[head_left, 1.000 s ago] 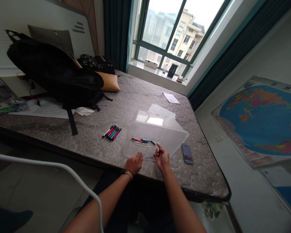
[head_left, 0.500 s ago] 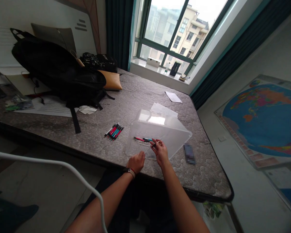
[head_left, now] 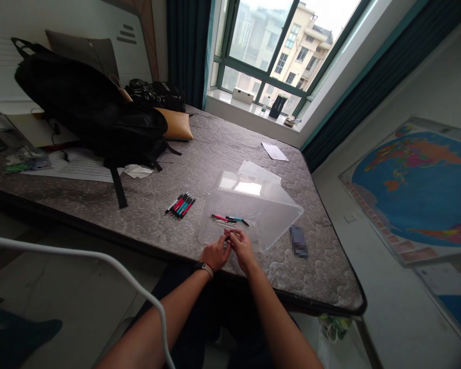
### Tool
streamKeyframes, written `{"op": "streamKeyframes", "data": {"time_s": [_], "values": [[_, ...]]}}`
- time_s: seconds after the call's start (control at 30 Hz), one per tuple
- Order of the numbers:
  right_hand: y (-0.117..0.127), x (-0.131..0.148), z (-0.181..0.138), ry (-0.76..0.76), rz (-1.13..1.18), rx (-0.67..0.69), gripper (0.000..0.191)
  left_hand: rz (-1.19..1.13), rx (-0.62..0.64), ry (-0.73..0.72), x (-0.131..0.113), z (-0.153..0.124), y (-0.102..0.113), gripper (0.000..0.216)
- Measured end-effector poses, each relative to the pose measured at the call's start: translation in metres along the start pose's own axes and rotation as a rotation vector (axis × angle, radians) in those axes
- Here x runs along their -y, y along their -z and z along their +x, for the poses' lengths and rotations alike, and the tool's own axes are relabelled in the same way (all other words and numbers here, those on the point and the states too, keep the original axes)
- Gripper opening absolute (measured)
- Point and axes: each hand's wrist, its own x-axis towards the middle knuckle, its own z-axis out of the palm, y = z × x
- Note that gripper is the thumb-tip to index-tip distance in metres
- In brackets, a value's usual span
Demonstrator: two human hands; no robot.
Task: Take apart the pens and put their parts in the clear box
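My left hand (head_left: 215, 253) and my right hand (head_left: 241, 245) meet at the near edge of a clear plastic box (head_left: 253, 210) lying on a bare grey mattress (head_left: 200, 169). Both hands are closed, pinching a thin pen-like piece (head_left: 227, 242) between them. A few pens and pen parts (head_left: 228, 220) lie inside the box just beyond my fingers. A bundle of red, teal and black pens (head_left: 180, 205) lies on the mattress to the left of the box.
A black backpack (head_left: 88, 113) and a tan cushion (head_left: 174, 130) sit at the far left, with papers (head_left: 77, 168) beside them. A blurred dark object (head_left: 298, 241) lies right of the box. A white tube (head_left: 80, 264) curves in front. A world map (head_left: 418, 184) lies on the floor.
My right hand drew back from inside the box toward my left hand at the near edge. The two hands have come together on the thin piece.
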Motion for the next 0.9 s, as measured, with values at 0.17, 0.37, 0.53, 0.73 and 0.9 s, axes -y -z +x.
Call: {"op": "streamKeyframes", "data": {"time_s": [0.17,0.37,0.53,0.73,0.9], "values": [[0.002,-0.003,-0.005,0.004,-0.04,-0.027,0.031,-0.011,-0.007,-0.006,0.0,-0.001,-0.001,0.031],[0.007,-0.005,0.0,-0.022,-0.036,0.015,0.033,-0.013,-0.027,-0.02,0.002,-0.001,-0.003,0.031],[-0.001,-0.008,0.001,-0.078,-0.028,0.008,0.034,-0.01,-0.024,0.0,0.004,-0.001,-0.005,0.032],[-0.002,-0.018,0.003,-0.034,-0.005,-0.102,0.035,-0.021,-0.025,-0.001,0.004,-0.002,-0.004,0.033],[0.001,-0.031,0.01,-0.013,-0.016,-0.188,0.042,-0.017,-0.004,-0.004,0.004,-0.003,-0.003,0.034]]}}
